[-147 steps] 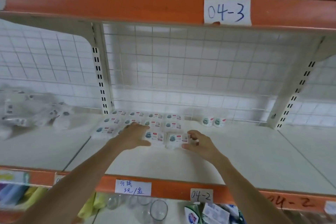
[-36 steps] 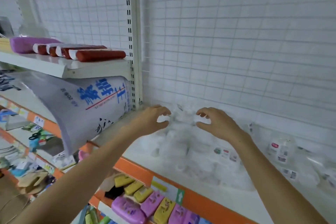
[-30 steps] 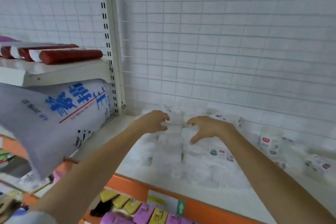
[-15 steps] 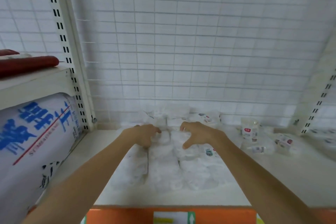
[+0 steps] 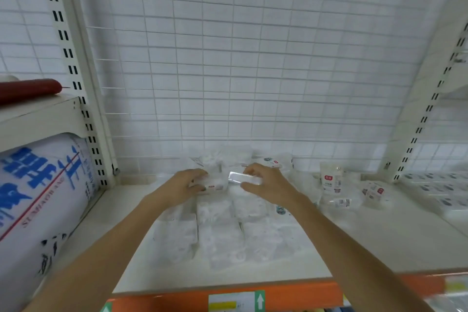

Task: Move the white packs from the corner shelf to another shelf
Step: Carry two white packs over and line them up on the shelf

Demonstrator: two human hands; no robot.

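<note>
Shelving is framing everything you are working in: the corner shelf (image 5: 367, 243) is carrying the white packs (image 5: 222, 233) in a loose heap toward its back wall — several lying flat in rows at the front, more piled behind, all of them under and ahead of your hands. These packs are looking light, soft and crinkly in clear film, so they are likely sliding over one another and slumping if you are lifting only one end; taking hold across the short sides with fingers under the edge should serve best. Your left hand (image 5: 182, 186) is curling round a pack with a small red label (image 5: 211, 186), and your right hand (image 5: 268, 182) is pinching a glossy pack (image 5: 244, 178) between thumb and fingers — both grips narrow and loaded. Beside you at left, a big white sack (image 5: 38, 200) is showing large blue characters and a line of Latin letters, too blurred to read. Small red labels on the upright pack (image 5: 329, 181) at right are equally illegible.
</note>
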